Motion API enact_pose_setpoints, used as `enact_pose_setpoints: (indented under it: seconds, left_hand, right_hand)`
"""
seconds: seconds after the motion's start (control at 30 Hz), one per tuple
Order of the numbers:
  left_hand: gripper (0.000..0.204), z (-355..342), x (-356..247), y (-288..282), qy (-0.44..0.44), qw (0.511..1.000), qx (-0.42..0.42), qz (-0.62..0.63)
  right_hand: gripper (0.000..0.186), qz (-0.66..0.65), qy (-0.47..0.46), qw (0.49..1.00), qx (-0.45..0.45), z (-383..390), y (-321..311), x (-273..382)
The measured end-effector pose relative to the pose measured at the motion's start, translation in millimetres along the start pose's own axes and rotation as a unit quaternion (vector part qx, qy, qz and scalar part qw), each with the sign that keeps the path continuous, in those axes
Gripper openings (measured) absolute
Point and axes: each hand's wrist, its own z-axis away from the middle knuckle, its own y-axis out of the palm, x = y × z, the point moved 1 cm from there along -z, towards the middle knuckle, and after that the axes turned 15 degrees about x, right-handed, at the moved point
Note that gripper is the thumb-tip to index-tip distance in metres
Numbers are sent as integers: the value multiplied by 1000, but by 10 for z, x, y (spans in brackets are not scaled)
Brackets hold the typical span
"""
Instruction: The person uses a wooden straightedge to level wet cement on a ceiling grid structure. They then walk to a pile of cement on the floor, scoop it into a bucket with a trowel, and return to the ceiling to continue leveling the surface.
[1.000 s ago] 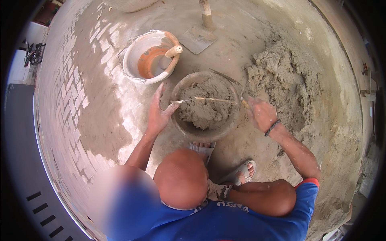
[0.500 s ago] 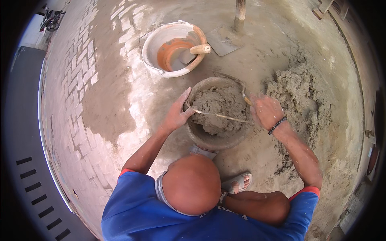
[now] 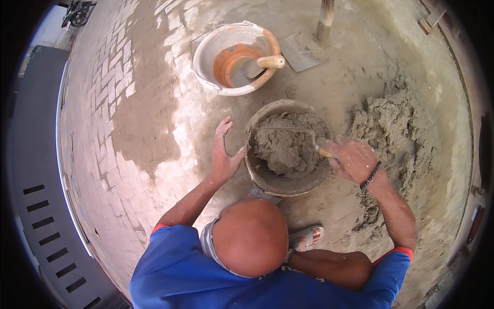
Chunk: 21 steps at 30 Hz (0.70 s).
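Observation:
A round bucket (image 3: 288,191), its rim coated in grey, stands before me with wet grey mortar (image 3: 283,149) inside. My right hand (image 3: 355,157) is closed around the wooden handle of a trowel (image 3: 324,151) at the bucket's right rim. The trowel's metal neck reaches in over the mortar. A thin straight edge crosses the far part of the mortar; I cannot tell whether it belongs to the blade or the bucket's handle. My left hand (image 3: 225,157) is open beside the left rim, fingers spread upward, its thumb close to or touching the rim.
Beyond stands a larger white-and-orange bucket (image 3: 203,51) with greyish water and a wooden-handled tool (image 3: 271,62) in it. A shovel with a flat metal blade (image 3: 303,54) lies to its right. A mortar heap (image 3: 386,126) spreads at right. A motorcycle (image 3: 78,14) is far left.
My left hand has come off the bucket's left rim area and opened outward. The trowel has moved from the far right rim inward over the mortar. The whole view has shifted slightly.

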Motion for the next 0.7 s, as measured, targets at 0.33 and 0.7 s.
enact_pose_setpoints:
  seconds: [0.33,0.7]
  left_hand:
    - [25,-309,-589,-20,200,952,182,-141]
    - [22,-807,-1570,1,20,857,482,-181]
  right_hand:
    - [35,-137,92,926,-340,676,-66,-129]
    - [43,-246,447,834,-210,2203,405,-118]
